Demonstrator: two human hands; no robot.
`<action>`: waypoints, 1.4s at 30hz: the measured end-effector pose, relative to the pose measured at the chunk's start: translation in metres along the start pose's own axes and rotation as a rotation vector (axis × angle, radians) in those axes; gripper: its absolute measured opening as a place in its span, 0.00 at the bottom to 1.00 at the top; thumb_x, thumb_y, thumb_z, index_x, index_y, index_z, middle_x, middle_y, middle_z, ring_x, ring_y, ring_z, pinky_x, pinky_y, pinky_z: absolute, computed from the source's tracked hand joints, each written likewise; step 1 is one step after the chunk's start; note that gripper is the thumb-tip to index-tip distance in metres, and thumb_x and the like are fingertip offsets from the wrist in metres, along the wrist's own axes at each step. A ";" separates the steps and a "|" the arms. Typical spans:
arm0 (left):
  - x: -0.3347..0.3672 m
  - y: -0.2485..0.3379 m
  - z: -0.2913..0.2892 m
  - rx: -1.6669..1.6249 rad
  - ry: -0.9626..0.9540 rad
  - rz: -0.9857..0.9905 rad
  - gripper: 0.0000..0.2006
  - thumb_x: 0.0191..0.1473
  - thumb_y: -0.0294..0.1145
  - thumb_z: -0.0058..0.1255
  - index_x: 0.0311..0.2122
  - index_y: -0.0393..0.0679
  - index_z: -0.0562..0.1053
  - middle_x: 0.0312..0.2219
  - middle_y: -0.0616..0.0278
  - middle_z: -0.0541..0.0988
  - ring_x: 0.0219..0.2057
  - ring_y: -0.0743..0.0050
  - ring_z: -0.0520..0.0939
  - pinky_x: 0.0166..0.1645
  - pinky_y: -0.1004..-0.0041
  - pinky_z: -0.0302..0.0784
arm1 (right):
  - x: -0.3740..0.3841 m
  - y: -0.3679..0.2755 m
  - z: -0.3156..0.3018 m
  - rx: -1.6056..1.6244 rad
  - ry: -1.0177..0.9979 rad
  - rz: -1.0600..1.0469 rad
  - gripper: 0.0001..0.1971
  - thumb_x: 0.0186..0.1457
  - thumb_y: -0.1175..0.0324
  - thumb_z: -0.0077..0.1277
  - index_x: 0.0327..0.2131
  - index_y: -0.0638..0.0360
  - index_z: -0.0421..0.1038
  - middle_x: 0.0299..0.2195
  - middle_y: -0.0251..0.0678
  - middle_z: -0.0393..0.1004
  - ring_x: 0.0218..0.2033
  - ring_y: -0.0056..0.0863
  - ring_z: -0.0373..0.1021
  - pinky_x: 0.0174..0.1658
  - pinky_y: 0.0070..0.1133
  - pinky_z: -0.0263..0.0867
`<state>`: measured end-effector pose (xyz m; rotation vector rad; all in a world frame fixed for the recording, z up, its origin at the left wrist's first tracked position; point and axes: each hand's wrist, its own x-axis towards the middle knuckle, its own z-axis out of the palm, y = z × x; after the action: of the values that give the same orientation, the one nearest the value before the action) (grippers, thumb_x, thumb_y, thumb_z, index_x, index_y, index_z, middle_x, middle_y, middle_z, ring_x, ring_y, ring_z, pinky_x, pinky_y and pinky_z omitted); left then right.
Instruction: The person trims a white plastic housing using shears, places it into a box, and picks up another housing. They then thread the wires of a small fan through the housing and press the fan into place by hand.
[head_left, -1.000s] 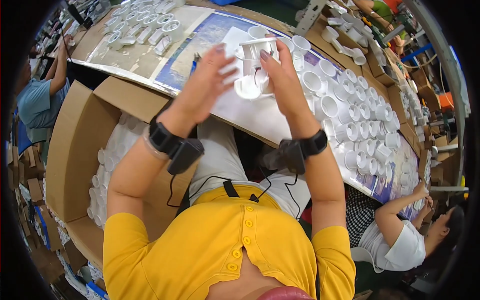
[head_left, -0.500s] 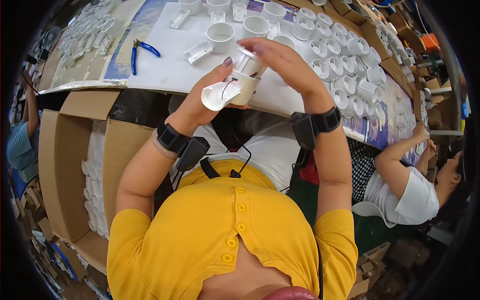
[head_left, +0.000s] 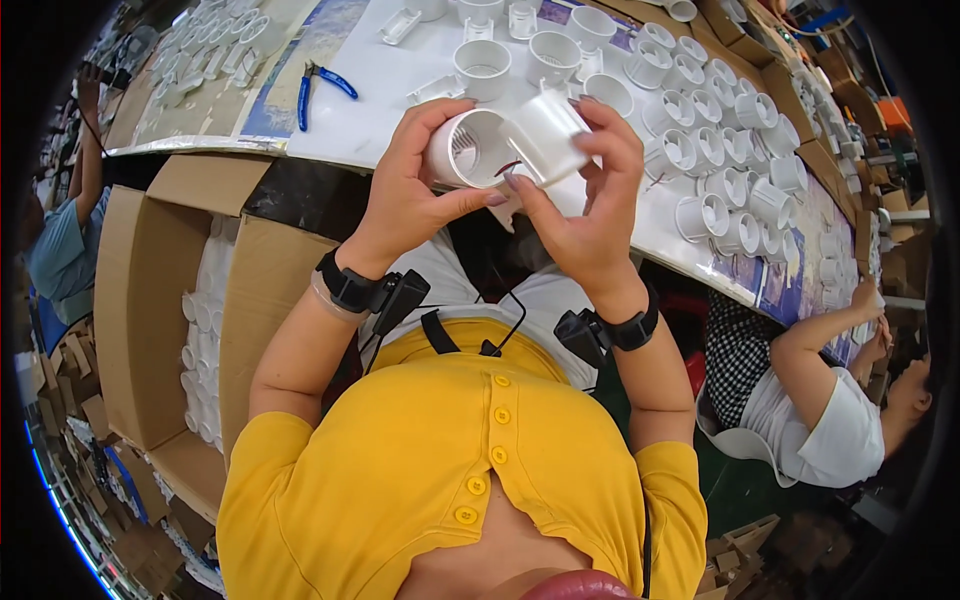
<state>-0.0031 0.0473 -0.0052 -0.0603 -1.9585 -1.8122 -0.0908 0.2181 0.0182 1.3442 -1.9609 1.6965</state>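
Above the table's near edge, my left hand [head_left: 400, 205] is closed round a white plastic cup [head_left: 441, 158], which is tipped with its open mouth toward the right. My right hand [head_left: 600, 215] grips a white plastic insert [head_left: 545, 135] with a flat, ridged side, just beside the cup's mouth. Thin dark and red wires [head_left: 510, 167] show between the two parts. A small white piece [head_left: 508, 208] hangs below them, partly hidden by my fingers. Beyond my hands, white cups [head_left: 482, 70] and small white housings [head_left: 400, 27] stand on a white sheet.
Blue-handled cutters [head_left: 325, 88] lie on the sheet at left. Many white cups [head_left: 728, 190] crowd the table's right side. An open cardboard box [head_left: 150, 320] holding white cups stands at my left. A person in a white shirt [head_left: 830, 425] works at right; another in blue [head_left: 65, 250] is at far left.
The insert, upright at the cup's top before, is now out beside the mouth. The cup has tipped over toward the right. My right hand has moved from above down to the insert's side.
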 end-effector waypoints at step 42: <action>-0.009 -0.004 0.003 -0.513 -0.085 -0.059 0.42 0.35 0.25 0.69 0.57 0.42 0.57 0.54 0.58 0.65 0.55 0.69 0.68 0.59 0.69 0.66 | -0.016 -0.002 0.008 -0.066 0.091 -0.195 0.37 0.37 0.62 0.70 0.41 0.51 0.48 0.52 0.52 0.55 0.54 0.41 0.59 0.54 0.30 0.62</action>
<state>0.0026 0.0520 -0.0122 -0.2486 -1.5113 -2.3410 -0.0779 0.2192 0.0063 1.3606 -1.7578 1.5612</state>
